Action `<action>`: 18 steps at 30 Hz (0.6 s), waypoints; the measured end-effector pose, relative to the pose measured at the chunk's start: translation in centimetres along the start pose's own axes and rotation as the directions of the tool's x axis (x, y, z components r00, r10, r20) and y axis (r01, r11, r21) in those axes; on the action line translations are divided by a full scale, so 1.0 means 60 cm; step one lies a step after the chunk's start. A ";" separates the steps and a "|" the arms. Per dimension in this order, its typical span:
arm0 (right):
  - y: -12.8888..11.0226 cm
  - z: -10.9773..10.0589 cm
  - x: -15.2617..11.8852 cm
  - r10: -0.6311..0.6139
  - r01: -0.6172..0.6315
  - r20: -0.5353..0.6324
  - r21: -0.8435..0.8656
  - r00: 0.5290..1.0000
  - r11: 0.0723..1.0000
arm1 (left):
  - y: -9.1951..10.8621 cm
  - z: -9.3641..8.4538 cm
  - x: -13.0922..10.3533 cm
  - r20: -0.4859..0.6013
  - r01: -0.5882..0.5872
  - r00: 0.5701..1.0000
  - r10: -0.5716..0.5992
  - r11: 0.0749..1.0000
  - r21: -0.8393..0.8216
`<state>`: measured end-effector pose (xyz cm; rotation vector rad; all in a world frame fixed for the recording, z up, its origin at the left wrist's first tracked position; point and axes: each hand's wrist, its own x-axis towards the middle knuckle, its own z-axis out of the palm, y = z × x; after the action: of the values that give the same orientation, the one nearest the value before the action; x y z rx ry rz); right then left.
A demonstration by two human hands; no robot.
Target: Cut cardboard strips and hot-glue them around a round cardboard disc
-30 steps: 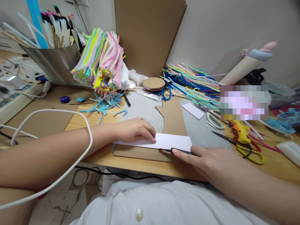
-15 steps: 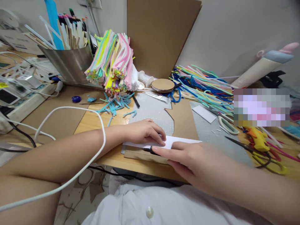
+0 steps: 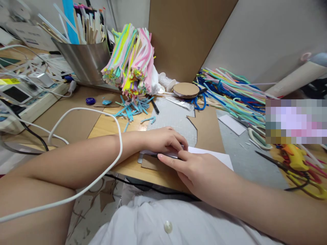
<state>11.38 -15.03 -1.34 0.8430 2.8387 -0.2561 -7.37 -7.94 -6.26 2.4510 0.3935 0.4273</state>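
Reference landmark: the white card (image 3: 212, 154). On my remote view, it lies over brown cardboard (image 3: 209, 131), which rests on a grey mat (image 3: 167, 115). I have the left hand (image 3: 167, 140) palm down on the card's left part, fingers loosely bent and bearing on its surface, unclenched. I have the right hand (image 3: 196, 166) grasping a slim dark tool (image 3: 153, 156) at the card's near edge, index finger extended along it; most of the tool is hidden. I cannot tell whether the hands touch. Beyond the card, to its left, lie blue strips (image 3: 136, 109); to its right, yellow-handled scissors (image 3: 306, 183).
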 end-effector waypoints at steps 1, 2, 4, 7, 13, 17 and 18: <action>0.000 0.000 0.002 0.002 -0.002 0.007 -0.014 1.000 1.000 | 0.001 -0.001 0.000 0.000 0.001 1.000 -0.001 1.000 -0.001; 0.000 0.001 0.003 0.005 -0.004 0.014 -0.027 1.000 1.000 | 0.001 -0.001 0.000 -0.001 0.003 1.000 -0.003 1.000 -0.003; -0.001 0.001 0.005 0.009 -0.007 0.026 -0.058 1.000 0.998 | 0.001 -0.001 0.000 -0.003 0.009 1.000 -0.009 1.000 -0.004; -0.009 -0.004 0.005 0.028 -0.022 0.058 -0.109 0.998 0.994 | -0.001 0.001 0.000 0.004 0.018 1.000 -0.018 1.000 -0.003; -0.039 -0.031 0.010 0.132 -0.095 0.225 -0.168 0.965 0.981 | -0.005 0.004 -0.002 0.021 0.032 0.999 -0.032 0.999 0.000; -0.040 -0.028 0.014 0.127 -0.098 0.239 -0.130 0.963 0.987 | -0.005 0.003 -0.002 0.023 0.038 0.999 -0.038 0.999 0.004; -0.038 -0.026 0.015 0.127 -0.101 0.241 -0.120 0.962 0.988 | -0.004 0.003 -0.002 0.024 0.037 0.999 -0.037 0.999 0.005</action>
<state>9.22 -16.12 0.27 0.8814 2.5386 -0.1786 -7.46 -7.86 -6.57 2.4469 0.4296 0.3810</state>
